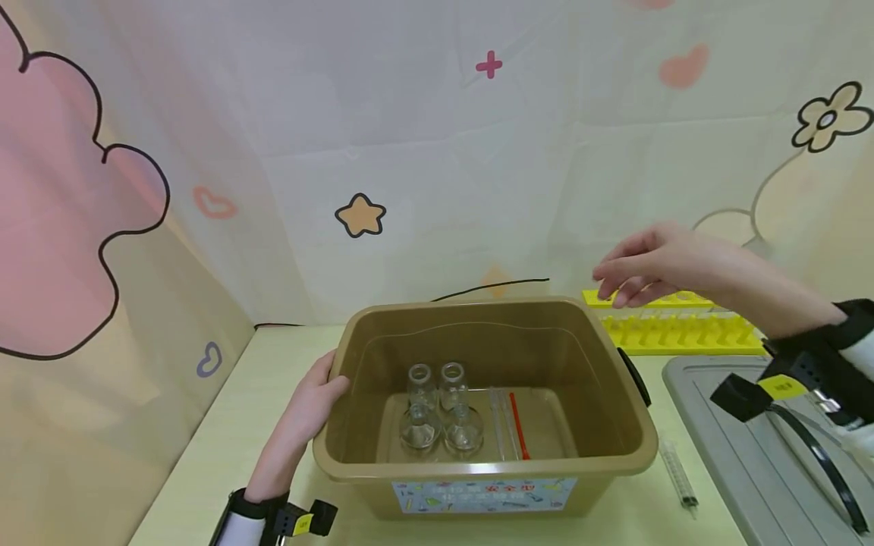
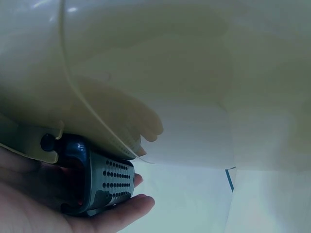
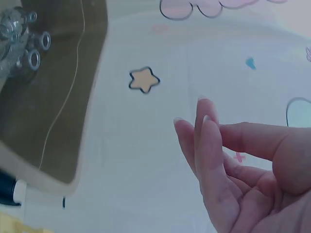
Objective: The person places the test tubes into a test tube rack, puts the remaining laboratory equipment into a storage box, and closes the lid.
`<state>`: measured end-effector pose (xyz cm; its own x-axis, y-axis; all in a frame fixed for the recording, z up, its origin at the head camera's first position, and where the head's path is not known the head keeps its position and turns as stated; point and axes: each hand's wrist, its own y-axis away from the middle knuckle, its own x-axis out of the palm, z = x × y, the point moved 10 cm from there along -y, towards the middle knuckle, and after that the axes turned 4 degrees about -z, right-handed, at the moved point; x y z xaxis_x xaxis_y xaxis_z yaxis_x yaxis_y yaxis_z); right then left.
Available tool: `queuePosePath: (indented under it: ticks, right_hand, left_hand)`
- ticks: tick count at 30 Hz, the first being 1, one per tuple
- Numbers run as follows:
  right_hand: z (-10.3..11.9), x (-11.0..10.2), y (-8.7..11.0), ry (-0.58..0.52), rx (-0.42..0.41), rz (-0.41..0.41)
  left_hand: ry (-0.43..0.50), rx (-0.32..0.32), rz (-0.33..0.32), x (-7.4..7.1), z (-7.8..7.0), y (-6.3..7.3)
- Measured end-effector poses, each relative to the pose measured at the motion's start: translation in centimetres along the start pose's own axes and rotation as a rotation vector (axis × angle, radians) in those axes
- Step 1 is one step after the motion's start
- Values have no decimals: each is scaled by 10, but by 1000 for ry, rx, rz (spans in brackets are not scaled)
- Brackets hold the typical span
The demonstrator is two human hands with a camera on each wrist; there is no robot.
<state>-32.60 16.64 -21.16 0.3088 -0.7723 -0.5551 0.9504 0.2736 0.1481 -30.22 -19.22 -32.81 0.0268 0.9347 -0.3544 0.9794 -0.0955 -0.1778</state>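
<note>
My left hand (image 1: 307, 406) grips the left side of a tan plastic bin (image 1: 478, 470), its thumb over the rim. In the left wrist view, the fingers curl round a dark perforated handle (image 2: 114, 182) on the bin's outside. Several clear glass flasks (image 1: 420, 434) stand inside the bin, on the left. Beside them lie thin clear rods (image 1: 504, 425) and a red stick (image 1: 520, 426) with a wider end. My right hand (image 1: 649, 265) hangs in the air beyond the bin's right back corner, fingers loosely bent, nothing held.
Behind the right hand is a yellow rack (image 1: 683, 334) with holes and pegs. A grey ridged lid (image 1: 710, 425) with a black handle (image 1: 829, 470) lies at the right. Between lid and bin is a syringe (image 1: 677, 474). A printed curtain (image 1: 410, 152) hangs along the back.
</note>
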Motion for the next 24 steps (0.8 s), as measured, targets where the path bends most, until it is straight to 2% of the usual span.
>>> queuePosePath:
  ticks: [5, 11, 15, 21, 24]
  right_hand:
    - [-43, -22, 13, -36, 43, -74]
    - [-104, -26, 21, -128, 129, -70]
    - [-138, -18, 24, -194, 159, -19]
    - [-184, 5, 29, -306, 196, 87]
    - [-207, 15, 32, -322, 251, 111]
  left_hand:
    - [-6, -10, -10, 0, 2, 0]
    - [4, -14, -6, 1, 2, 1]
    - [3, -16, -11, 0, 2, 1]
    - [12, 1, 1, 2, 0, 0]
    - [11, 4, -1, 2, 0, 0]
